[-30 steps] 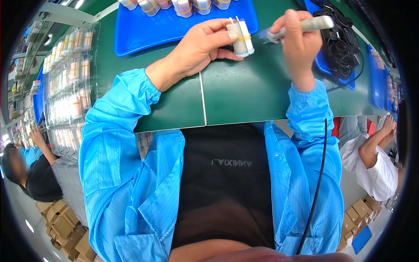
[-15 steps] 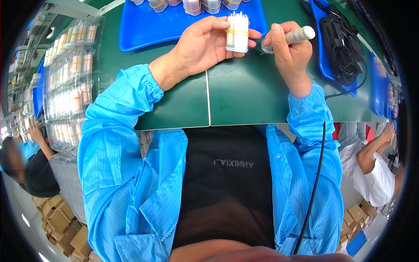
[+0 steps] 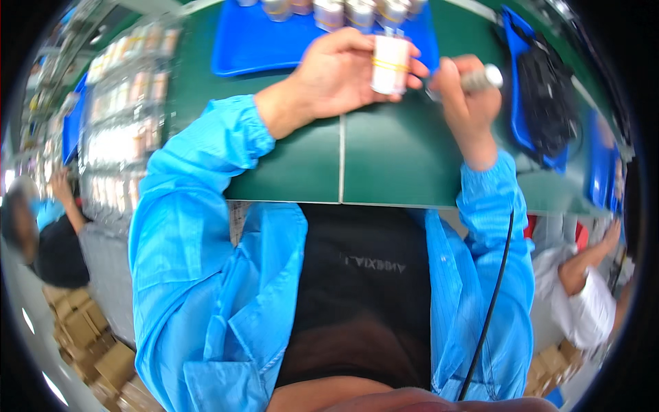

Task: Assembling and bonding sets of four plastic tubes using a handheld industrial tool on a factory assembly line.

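My left hand (image 3: 335,74) is closed round a small upright pack (image 3: 390,62), whitish, with a yellow rubber band about its middle and thin prongs at its top. To the right, my right hand (image 3: 470,103) grips a pale, stubby cylinder (image 3: 483,79) with a white round end. Its other end, by the fingers, is smeared by motion. The two held things are apart, both above the green table (image 3: 288,168). Just beyond the left hand lies a blue tray (image 3: 250,51), where several similar banded packs (image 3: 360,14) stand along the far part.
Clear plastic trays of banded packs (image 3: 123,137) are stacked at the left. A second blue tray (image 3: 516,103) at the right holds black cabled gear (image 3: 548,96). A black cable (image 3: 491,309) hangs by my right sleeve. Other people sit at both sides, near cardboard boxes (image 3: 113,364).
The whole scene has shifted a little right and downward and is blurred. Both hands keep their holds; the pack in my left hand tilts slightly more.
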`<state>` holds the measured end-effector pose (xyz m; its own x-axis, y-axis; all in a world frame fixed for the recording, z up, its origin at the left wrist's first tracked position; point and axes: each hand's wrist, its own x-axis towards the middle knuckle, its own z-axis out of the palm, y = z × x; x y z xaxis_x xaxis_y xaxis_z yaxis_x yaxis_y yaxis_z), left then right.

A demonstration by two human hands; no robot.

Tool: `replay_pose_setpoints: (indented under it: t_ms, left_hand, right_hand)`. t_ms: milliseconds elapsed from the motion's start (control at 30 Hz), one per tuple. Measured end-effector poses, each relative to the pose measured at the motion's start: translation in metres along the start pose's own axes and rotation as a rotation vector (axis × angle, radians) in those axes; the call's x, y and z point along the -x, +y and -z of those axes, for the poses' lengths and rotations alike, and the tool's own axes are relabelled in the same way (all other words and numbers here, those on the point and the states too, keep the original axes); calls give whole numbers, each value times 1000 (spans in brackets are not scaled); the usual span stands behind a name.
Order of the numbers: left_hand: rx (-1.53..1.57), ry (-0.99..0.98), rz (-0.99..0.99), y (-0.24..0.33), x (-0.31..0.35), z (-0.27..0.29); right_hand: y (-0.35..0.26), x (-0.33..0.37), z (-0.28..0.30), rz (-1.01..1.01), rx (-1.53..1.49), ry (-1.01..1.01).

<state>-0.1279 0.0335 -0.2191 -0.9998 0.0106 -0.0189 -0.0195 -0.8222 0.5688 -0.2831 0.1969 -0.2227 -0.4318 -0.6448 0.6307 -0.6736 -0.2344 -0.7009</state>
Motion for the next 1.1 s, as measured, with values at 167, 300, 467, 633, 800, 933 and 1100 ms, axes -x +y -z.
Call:
replay_pose_setpoints:
  t_ms: [167,300,467,633,800,933,1100]
  left_hand:
    - [-205,-11,-126,32,-6,-16]
    - [-511,142,-236,81,0,-42]
    - [-913,400,-344,168,53,-50]
    - [-1856,1049,-545,212,171,-33]
    - [-2258,1413,-264,213,246,0]
    - [-2236,1495,-32,204,273,30]
    - [-2206,1380,35,199,271,27]
  right_hand:
    - [-7,6,-3,14,11,-32]
    - [-7,12,-2,-2,-47,-90]
    - [-9,9,-1,22,32,-94]
    - [-14,6,-6,83,44,-106]
    - [-11,8,-7,157,87,-119]
    - [-8,8,-7,148,68,-108]
    - [-6,8,-3,128,79,-101]
